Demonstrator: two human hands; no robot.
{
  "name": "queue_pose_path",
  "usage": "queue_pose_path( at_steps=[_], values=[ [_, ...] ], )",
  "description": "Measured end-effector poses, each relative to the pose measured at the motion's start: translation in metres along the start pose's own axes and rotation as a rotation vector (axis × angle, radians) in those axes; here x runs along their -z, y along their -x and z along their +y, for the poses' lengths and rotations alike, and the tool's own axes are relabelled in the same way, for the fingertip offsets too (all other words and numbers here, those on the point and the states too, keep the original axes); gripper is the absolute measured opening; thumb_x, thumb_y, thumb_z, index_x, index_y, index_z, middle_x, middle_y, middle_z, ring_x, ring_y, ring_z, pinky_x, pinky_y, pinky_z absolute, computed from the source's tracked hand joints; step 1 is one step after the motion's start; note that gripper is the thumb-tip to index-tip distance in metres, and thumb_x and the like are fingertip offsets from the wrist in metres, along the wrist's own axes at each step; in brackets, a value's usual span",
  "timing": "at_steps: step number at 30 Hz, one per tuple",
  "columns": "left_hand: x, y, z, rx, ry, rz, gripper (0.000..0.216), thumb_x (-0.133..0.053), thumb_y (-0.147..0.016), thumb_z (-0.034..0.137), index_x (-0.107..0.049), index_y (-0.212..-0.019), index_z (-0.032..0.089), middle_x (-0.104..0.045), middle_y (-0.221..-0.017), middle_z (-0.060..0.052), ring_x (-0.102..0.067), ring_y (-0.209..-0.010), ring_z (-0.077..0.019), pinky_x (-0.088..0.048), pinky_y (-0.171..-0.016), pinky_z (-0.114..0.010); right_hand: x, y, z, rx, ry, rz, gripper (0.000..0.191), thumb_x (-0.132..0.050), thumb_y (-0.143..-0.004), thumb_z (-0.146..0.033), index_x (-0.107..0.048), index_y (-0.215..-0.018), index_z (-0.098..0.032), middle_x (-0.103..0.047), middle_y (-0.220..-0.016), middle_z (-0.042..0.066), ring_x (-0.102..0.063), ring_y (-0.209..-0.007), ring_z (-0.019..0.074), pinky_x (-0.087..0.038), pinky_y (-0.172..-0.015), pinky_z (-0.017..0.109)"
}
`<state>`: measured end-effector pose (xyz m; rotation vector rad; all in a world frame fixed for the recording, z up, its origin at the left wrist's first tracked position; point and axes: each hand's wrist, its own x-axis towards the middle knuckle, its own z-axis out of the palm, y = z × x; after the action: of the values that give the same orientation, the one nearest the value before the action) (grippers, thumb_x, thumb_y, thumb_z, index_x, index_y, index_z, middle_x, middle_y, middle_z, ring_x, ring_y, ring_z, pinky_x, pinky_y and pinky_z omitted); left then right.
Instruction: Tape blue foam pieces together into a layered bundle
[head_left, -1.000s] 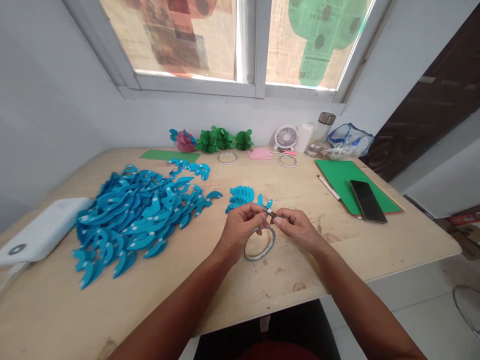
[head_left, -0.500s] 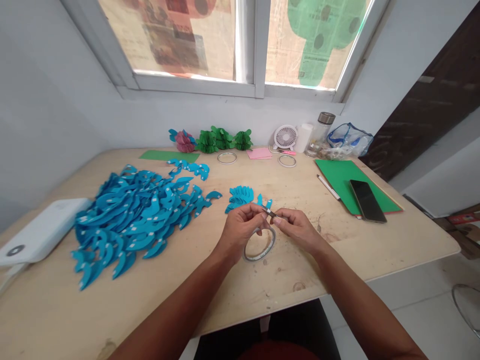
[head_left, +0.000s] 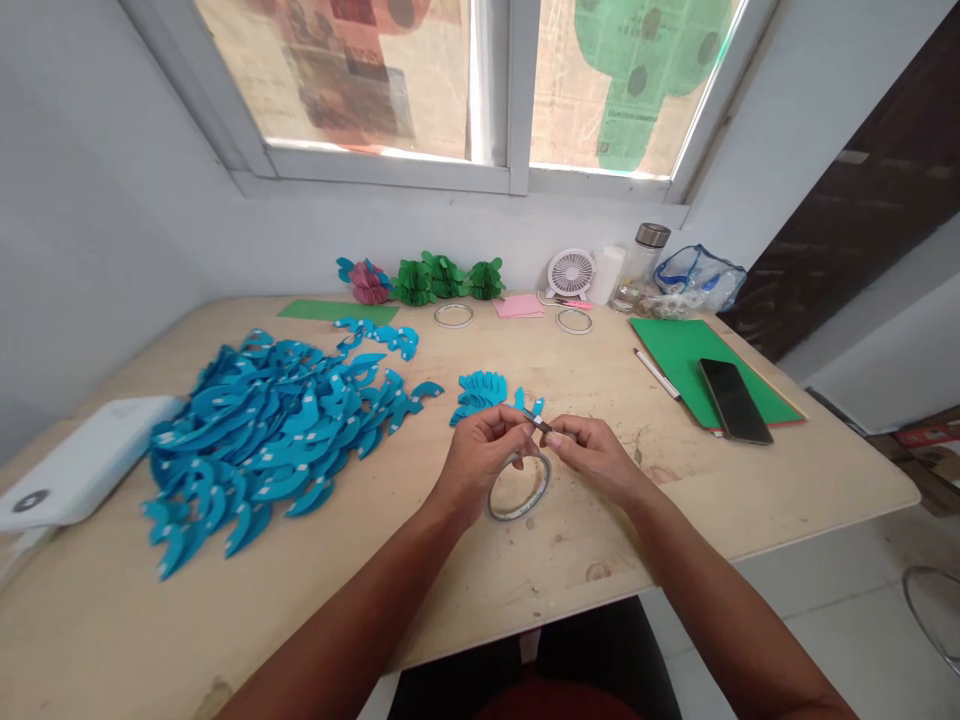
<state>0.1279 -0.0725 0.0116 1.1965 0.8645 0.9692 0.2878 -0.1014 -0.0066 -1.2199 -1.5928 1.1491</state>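
My left hand (head_left: 487, 452) is closed, its fingers curled at the top of a narrow roll of tape (head_left: 545, 490) that hangs below them. Between my two hands sits a thin dark blade-like tool (head_left: 538, 423) with a small white patch on it. My right hand (head_left: 589, 452) pinches the near end of this tool. Small blue paper pieces (head_left: 540, 405) show just past my left fingertips. Beside them lies a little stack of blue cut-paper pieces (head_left: 480, 388). The gripping fingertips are partly hidden.
A big heap of blue paper pieces with white squares (head_left: 277, 420) covers the left, beside a white power bank (head_left: 90, 460). Green paper (head_left: 667, 360), a phone (head_left: 735, 400) and a pen (head_left: 656, 374) lie right. Tape rolls (head_left: 454, 326), a fan (head_left: 571, 273) and a bottle (head_left: 637, 275) stand behind.
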Motion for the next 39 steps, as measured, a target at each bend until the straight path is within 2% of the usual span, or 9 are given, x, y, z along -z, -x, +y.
queue_pose_path(
  at_steps=[20,24,32,39],
  values=[
    [-0.0001,0.0007,0.0005,0.010,0.043,0.000,0.008,-0.059,-0.066,0.019,-0.058,-0.059,0.015,-0.059,-0.054,0.000,-0.051,-0.049,-0.0092,-0.038,-0.046,-0.021,-0.0003,-0.0006,0.0003,0.049,0.007,0.020,0.030,-0.051,-0.081,-0.042,-0.060,-0.074,-0.014,-0.043,-0.061,-0.003,-0.033,-0.056,0.0084,-0.024,-0.053,0.023],
    [-0.0006,0.0019,0.0016,0.018,0.055,0.002,0.007,-0.060,-0.066,0.020,-0.058,-0.062,0.014,-0.059,-0.055,0.000,-0.051,-0.050,-0.0089,-0.038,-0.047,-0.020,-0.0014,-0.0008,0.0016,0.045,-0.001,0.055,0.031,-0.051,-0.081,-0.043,-0.059,-0.071,-0.014,-0.040,-0.059,-0.003,-0.031,-0.054,0.0079,-0.024,-0.052,0.023],
    [-0.0013,0.0034,0.0003,0.041,0.065,0.010,0.011,-0.064,-0.066,0.023,-0.062,-0.073,0.014,-0.058,-0.054,0.001,-0.053,-0.051,-0.0105,-0.039,-0.048,-0.021,-0.0033,-0.0006,0.0005,-0.028,-0.140,0.181,0.030,-0.056,-0.077,-0.044,-0.059,-0.080,-0.015,-0.037,-0.055,-0.006,-0.026,-0.047,0.0061,-0.021,-0.046,0.022],
    [-0.0007,0.0051,-0.0022,0.010,0.055,-0.095,0.019,-0.065,-0.067,0.023,-0.065,-0.083,0.014,-0.062,-0.063,-0.002,-0.057,-0.059,-0.0116,-0.042,-0.051,-0.021,-0.0057,0.0004,-0.0007,0.016,-0.219,0.182,0.029,-0.064,-0.071,-0.042,-0.059,-0.081,-0.016,-0.053,-0.067,-0.001,-0.044,-0.059,0.0091,-0.033,-0.055,0.022]
  ],
)
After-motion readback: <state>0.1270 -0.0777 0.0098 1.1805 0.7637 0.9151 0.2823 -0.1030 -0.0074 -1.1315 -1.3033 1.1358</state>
